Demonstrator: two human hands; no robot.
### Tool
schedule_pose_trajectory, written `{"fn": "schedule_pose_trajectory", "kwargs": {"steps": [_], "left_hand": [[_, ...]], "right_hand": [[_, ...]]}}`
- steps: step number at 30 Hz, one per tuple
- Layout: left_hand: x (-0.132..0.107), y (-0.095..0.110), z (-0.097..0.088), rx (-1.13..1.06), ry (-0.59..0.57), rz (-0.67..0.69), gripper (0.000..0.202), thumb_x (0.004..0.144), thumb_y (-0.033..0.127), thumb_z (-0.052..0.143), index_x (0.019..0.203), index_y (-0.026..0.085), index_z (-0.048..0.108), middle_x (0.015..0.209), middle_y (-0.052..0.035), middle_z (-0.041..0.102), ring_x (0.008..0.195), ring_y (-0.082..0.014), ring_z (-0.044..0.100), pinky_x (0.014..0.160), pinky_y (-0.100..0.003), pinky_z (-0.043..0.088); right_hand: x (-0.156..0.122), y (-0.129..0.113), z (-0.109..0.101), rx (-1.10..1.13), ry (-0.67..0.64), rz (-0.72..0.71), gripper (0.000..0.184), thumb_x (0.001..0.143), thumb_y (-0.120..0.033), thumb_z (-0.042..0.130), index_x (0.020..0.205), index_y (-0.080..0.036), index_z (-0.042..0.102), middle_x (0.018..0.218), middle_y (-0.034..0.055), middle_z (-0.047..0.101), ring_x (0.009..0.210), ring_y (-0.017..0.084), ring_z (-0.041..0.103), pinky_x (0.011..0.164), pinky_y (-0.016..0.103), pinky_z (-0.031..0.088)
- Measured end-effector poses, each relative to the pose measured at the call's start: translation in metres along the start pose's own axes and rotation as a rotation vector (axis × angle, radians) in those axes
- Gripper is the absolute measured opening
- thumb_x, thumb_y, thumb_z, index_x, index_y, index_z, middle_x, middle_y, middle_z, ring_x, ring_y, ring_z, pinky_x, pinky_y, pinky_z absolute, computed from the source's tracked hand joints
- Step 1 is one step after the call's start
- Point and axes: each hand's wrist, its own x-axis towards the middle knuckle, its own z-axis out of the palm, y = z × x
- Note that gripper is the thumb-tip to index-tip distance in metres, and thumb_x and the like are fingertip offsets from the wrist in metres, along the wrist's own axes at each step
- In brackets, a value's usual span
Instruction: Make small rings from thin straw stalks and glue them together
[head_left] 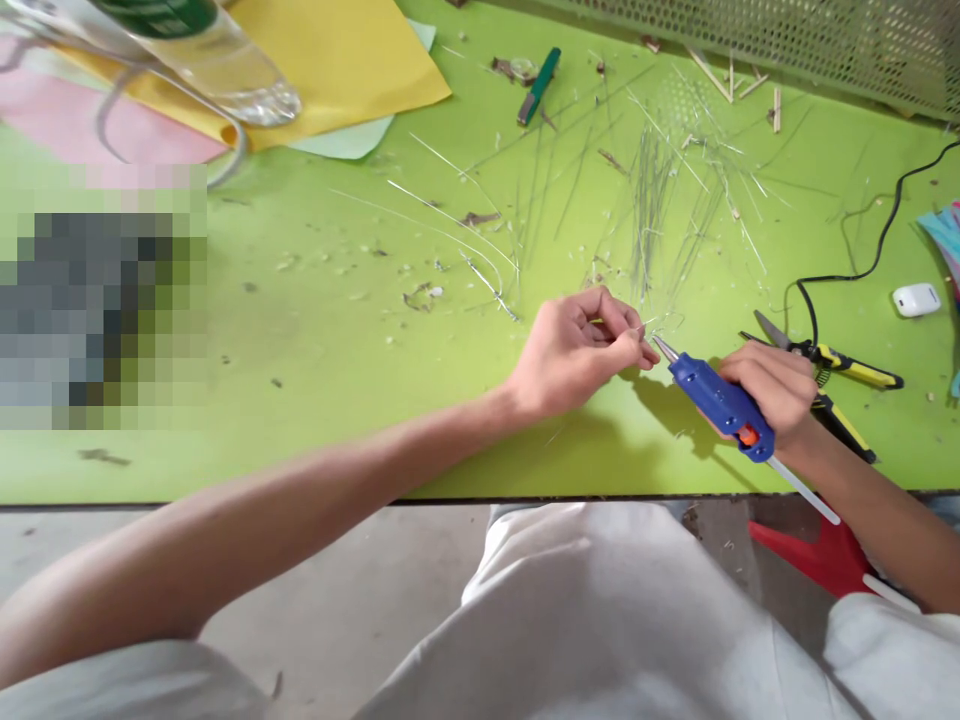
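Green tabletop [337, 370]: near edge runs just below both hands; perforated panel [795, 45] borders the far right. Widest stretch, littered, lies left of the left hand [566, 355]; yellow-handled cutters [862, 367] crowd the right hand [776, 385]. Left thumb and fingers pinch a thin strand [648, 322]. Right wraps the blue glue gun [716, 400], nozzle just beside left fingertips.

Holds left forearm [330, 455] extended from lower left. Curls left hand [574, 350], thumb [628, 350] to fingers [600, 303] in a pinch. Holds right forearm [881, 510] angled in from lower right, right hand [776, 388] wrapped in a closed grip. Has both hands close but apart.
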Motion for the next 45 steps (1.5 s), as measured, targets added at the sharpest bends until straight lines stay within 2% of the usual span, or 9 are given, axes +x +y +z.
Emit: {"fn": "schedule_pose_trajectory", "kwargs": {"steps": [5,9,15,21,28,32,35,41,45], "left_hand": [[-0.003,0.000,0.002,0.003,-0.042,0.015,0.020,0.073,0.010,0.076,0.069,0.016,0.058,0.083,-0.0023,0.069,0.071,-0.0165,0.080,0.065,-0.025,0.068],[-0.004,-0.002,0.003,-0.027,-0.064,0.034,0.018,0.073,0.010,0.075,0.070,0.016,0.058,0.083,-0.0010,0.068,0.073,-0.0169,0.081,0.064,-0.024,0.067],[-0.004,-0.003,0.003,-0.068,-0.073,0.040,0.020,0.071,0.010,0.078,0.070,0.015,0.059,0.083,-0.0011,0.068,0.070,-0.0168,0.080,0.062,-0.024,0.066],[-0.004,-0.004,0.002,-0.108,-0.083,0.039,0.024,0.072,0.009,0.081,0.069,0.015,0.058,0.081,-0.0007,0.068,0.069,-0.0174,0.080,0.064,-0.025,0.067],[-0.001,-0.002,-0.001,-0.122,-0.103,-0.020,0.028,0.078,0.016,0.087,0.071,0.014,0.060,0.080,-0.0047,0.073,0.066,-0.0174,0.078,0.062,-0.027,0.066],[0.001,-0.003,-0.001,-0.181,-0.117,-0.066,0.035,0.076,0.021,0.092,0.068,0.015,0.058,0.074,-0.0047,0.073,0.064,-0.0174,0.078,0.063,-0.027,0.066],[0.002,-0.003,-0.001,-0.232,-0.120,-0.112,0.036,0.074,0.021,0.093,0.067,0.014,0.059,0.072,-0.0035,0.071,0.065,-0.0171,0.078,0.064,-0.027,0.066],[0.001,0.000,-0.001,-0.230,-0.107,-0.142,0.026,0.074,0.018,0.088,0.069,0.014,0.063,0.069,-0.0035,0.071,0.062,-0.0154,0.075,0.057,-0.024,0.060],[0.001,-0.001,-0.002,-0.192,-0.105,-0.108,0.026,0.073,0.021,0.087,0.068,0.016,0.062,0.066,-0.0042,0.072,0.057,-0.0138,0.071,0.050,-0.023,0.052]], "right_hand": [[0.003,-0.002,-0.001,-0.013,-0.014,-0.133,0.022,0.099,-0.025,0.069,0.079,-0.027,0.060,0.067,0.0045,0.063,0.062,0.020,0.056,0.058,0.038,0.041],[0.005,-0.003,-0.001,-0.045,-0.029,-0.139,0.030,0.105,-0.032,0.067,0.078,-0.026,0.056,0.065,0.0026,0.058,0.060,0.018,0.052,0.058,0.037,0.039],[0.008,-0.006,0.000,-0.109,-0.001,-0.182,0.036,0.113,-0.026,0.052,0.076,-0.024,0.051,0.062,-0.0011,0.053,0.058,0.014,0.048,0.057,0.034,0.038],[0.008,-0.004,0.000,-0.103,-0.009,-0.195,0.034,0.105,-0.016,0.064,0.075,-0.023,0.049,0.062,-0.0026,0.051,0.058,0.013,0.045,0.057,0.032,0.036],[0.007,0.001,0.001,-0.082,0.019,-0.215,0.026,0.110,-0.029,0.058,0.085,-0.021,0.061,0.072,0.0032,0.066,0.065,0.015,0.061,0.060,0.031,0.048],[0.008,-0.001,0.001,-0.120,0.055,-0.211,0.033,0.112,-0.042,0.052,0.090,-0.022,0.066,0.076,0.0061,0.072,0.067,0.018,0.068,0.060,0.032,0.054],[0.010,-0.005,0.002,-0.143,0.140,-0.199,0.036,0.113,-0.040,0.047,0.090,-0.022,0.068,0.074,0.0052,0.073,0.063,0.017,0.068,0.057,0.032,0.055],[0.015,-0.008,0.001,-0.130,0.263,-0.223,0.003,0.091,-0.018,0.069,0.090,-0.020,0.068,0.074,0.0036,0.074,0.063,0.017,0.071,0.057,0.028,0.057],[0.016,-0.005,0.000,-0.083,0.258,-0.257,0.005,0.086,-0.016,0.071,0.088,-0.019,0.068,0.072,0.0024,0.072,0.062,0.016,0.071,0.057,0.026,0.058]]}}
